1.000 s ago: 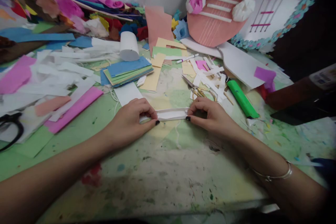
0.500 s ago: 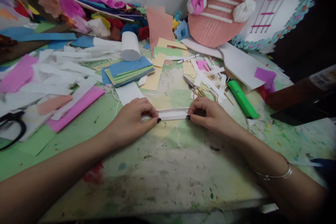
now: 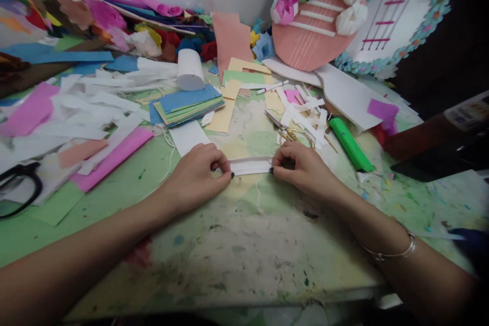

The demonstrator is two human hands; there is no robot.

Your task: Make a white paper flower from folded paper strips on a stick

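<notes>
A narrow folded strip of white paper (image 3: 251, 166) stretches between my two hands, low over the table. My left hand (image 3: 202, 170) pinches its left end between thumb and fingers. At the other end, my right hand (image 3: 300, 165) grips the strip the same way, thumb toward me. A raised fold runs along the strip's far edge. Just beyond my right hand lie gold-handled scissors (image 3: 292, 133). A white paper sheet (image 3: 188, 136) lies on the table behind my left hand, near a stack of blue, green and yellow paper (image 3: 191, 104).
White paper strips (image 3: 107, 99) and a pink roll (image 3: 114, 158) cover the left side, with black-handled scissors (image 3: 23, 188). A white roll (image 3: 190, 70) stands at the back. A green tube (image 3: 350, 143) lies right. Behind it stands a decorated pink board (image 3: 313, 46).
Both hands keep hold of the strip, and its near side now looks slightly flatter. The whole view has shifted a little.
</notes>
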